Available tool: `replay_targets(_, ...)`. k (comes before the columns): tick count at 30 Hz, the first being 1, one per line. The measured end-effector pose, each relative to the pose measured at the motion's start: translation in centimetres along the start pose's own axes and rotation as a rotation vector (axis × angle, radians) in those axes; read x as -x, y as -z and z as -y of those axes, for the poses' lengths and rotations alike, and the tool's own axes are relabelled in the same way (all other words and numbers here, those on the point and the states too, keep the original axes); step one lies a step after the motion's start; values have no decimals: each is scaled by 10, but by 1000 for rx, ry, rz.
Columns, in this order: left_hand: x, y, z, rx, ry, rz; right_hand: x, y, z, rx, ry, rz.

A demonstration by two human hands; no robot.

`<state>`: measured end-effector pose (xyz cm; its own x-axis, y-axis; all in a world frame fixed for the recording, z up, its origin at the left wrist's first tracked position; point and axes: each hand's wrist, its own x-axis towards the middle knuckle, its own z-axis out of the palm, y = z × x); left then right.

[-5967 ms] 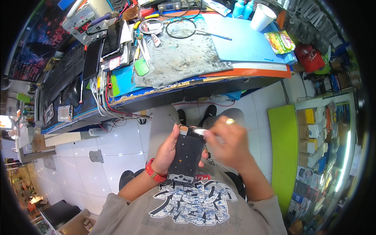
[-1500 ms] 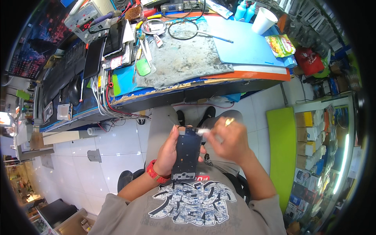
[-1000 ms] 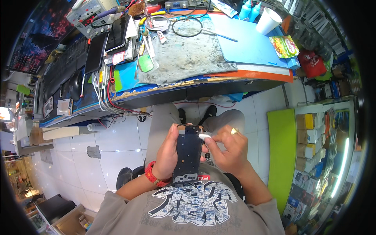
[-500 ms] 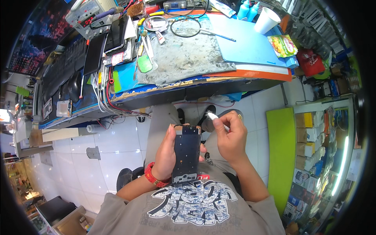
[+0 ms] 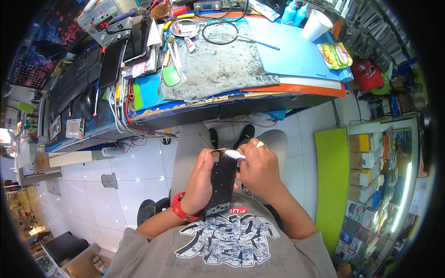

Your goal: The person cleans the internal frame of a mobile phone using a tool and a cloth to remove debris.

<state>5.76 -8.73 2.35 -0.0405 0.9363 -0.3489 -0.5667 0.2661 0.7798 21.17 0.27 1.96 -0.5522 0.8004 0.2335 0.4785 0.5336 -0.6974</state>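
In my left hand (image 5: 198, 184) is a black phone frame (image 5: 220, 187), held upright in front of my shirt, with small light dots and a silvery patch at its lower end. My fingers wrap round its left side and back. A small white brush (image 5: 235, 154) is pinched in my right hand (image 5: 260, 167), which wears a gold ring. Its bristle end lies at the top edge of the frame, where the blur hides exact contact. The right fingers sit close against the frame's right side.
Ahead stands a workbench with a stained grey mat (image 5: 222, 65), a light blue sheet (image 5: 292, 51), a white cup (image 5: 317, 24), cables and phones (image 5: 111, 62). Loose wires (image 5: 125, 116) hang over its front edge. A glass display case (image 5: 380, 185) with a green side (image 5: 331, 176) is at right.
My right hand has moved left and slightly down, bringing the brush from beside the phone frame to its top edge. The frame has turned slightly and shifted right in my left hand.
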Motion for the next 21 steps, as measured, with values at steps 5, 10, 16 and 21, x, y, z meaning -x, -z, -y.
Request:
replay_targets(5, 0, 5, -2, 0, 54, 4, -1, 4, -15, 286, 64, -89)
replay_targets(10, -1, 14, -3, 256, 268, 52, 6, 5, -10, -528, -395, -155)
replay_targets(16, -2, 12, -3, 305, 279, 91, 2, 13, 3, -454, -317, 117)
replay_targets(21, -3, 11, 1, 200, 243, 70, 0, 8, -5, -76, -103, 91)
